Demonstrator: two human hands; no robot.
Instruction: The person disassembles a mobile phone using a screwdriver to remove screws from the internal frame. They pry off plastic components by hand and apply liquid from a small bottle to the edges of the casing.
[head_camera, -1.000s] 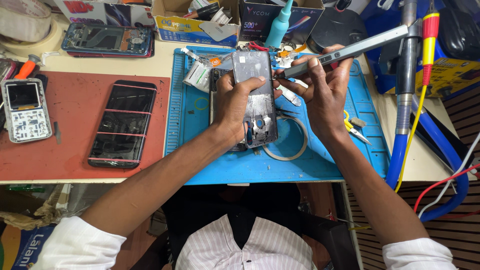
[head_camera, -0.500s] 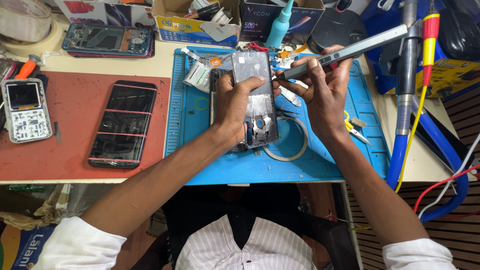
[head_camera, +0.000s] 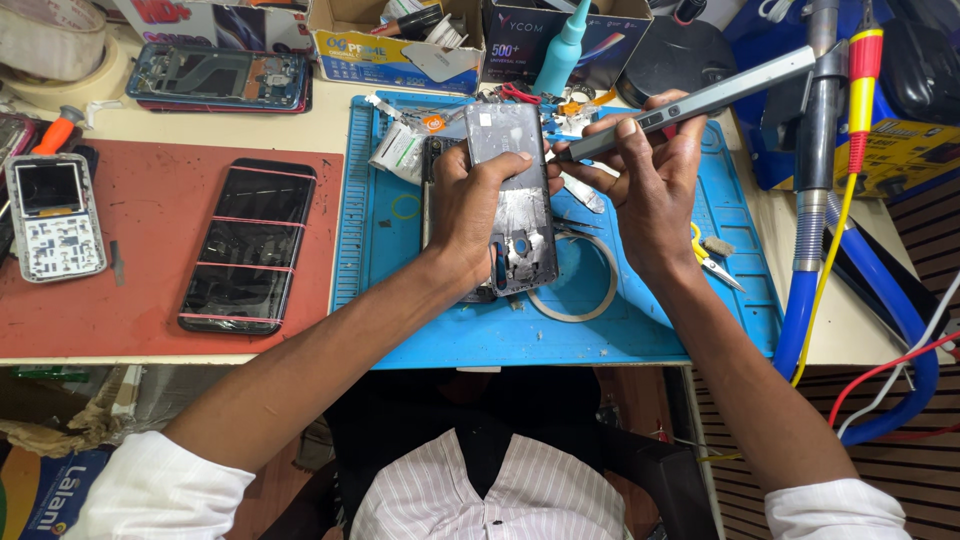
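- I'm looking down at a crowded repair desk (head_camera: 250, 125): a blue work mat (head_camera: 660, 330) in the middle, a red mat (head_camera: 150, 215) to its left, open cardboard boxes along the back edge, hoses and cables off to my right.
- My left hand (head_camera: 470, 215) lies over the opened phone (head_camera: 515, 205) on the blue mat, fingers (head_camera: 505, 165) curled and clamped round its body; the phone sits tilted, its bare back frame facing up.
- My right hand (head_camera: 655, 185) has its fingers closed tight on a grey pen-shaped electric screwdriver (head_camera: 690, 105), the tip aimed at the phone's upper right edge; I cannot tell whether it touches.
- What I judge could go wrong: the tip could skid off a screw and gouge the board if the phone shifts under my grip. A freed screw could roll into the loose parts above the phone and get lost. My right wrist hovers near the small cutters (head_camera: 712, 262) and could knock them.
- Count: two hands, one screwdriver, one opened phone in hand, one dark phone (head_camera: 250, 245) on the red mat, one small keypad phone (head_camera: 52, 215), one stripped phone frame (head_camera: 215, 75) at the back, one tape ring (head_camera: 585, 300), one teal bottle (head_camera: 560, 55).
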